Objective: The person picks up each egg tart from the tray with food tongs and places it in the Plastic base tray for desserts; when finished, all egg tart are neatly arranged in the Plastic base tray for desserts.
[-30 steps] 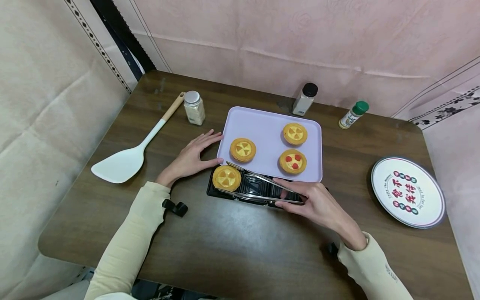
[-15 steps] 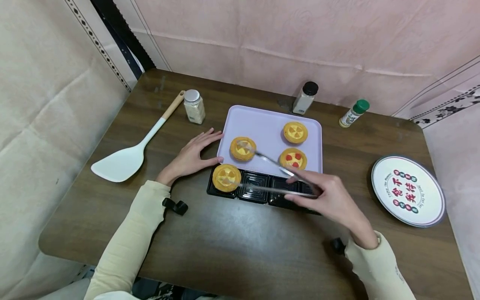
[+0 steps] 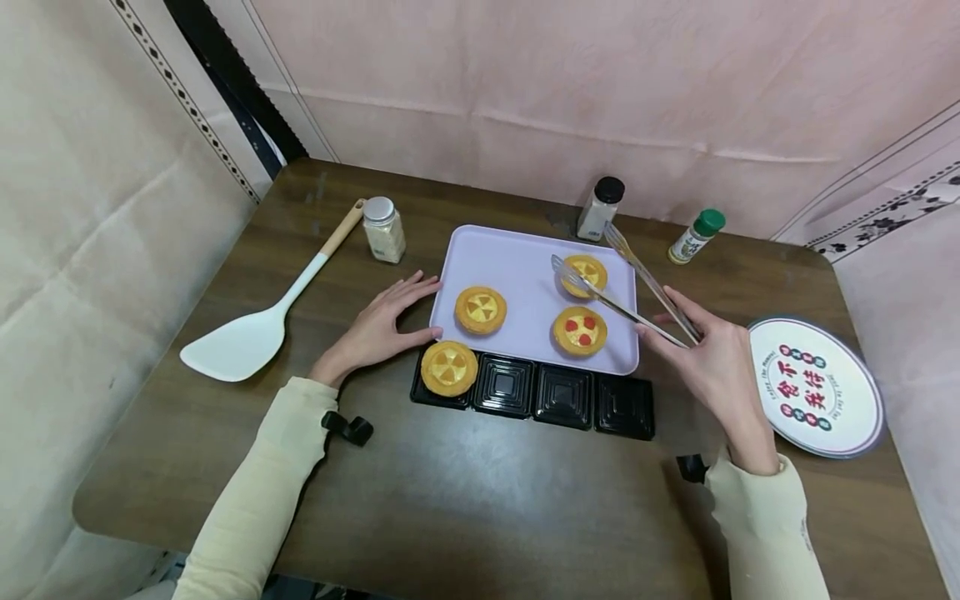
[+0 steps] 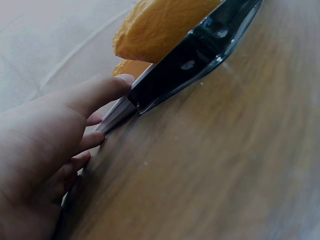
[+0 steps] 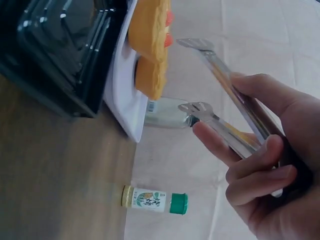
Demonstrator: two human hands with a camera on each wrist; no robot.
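Metal tongs (image 5: 242, 104), gripped in the curled fingers of our right hand (image 3: 717, 358), have swung away from the black container (image 3: 564, 398) to the frame's right of centre, where their tips hang spread near a far tart (image 3: 585, 276). We judge the near-left tart (image 3: 449, 368) let go, since it sits alone in the leftmost compartment; three remain on the lavender tray (image 3: 517, 271). Our left hand (image 3: 381, 327), fingers extended, steadies that tray's left edge. Below, our brown bench (image 3: 480, 500) fills mid-frame; pink cloth (image 3: 480, 67) hangs across the top.
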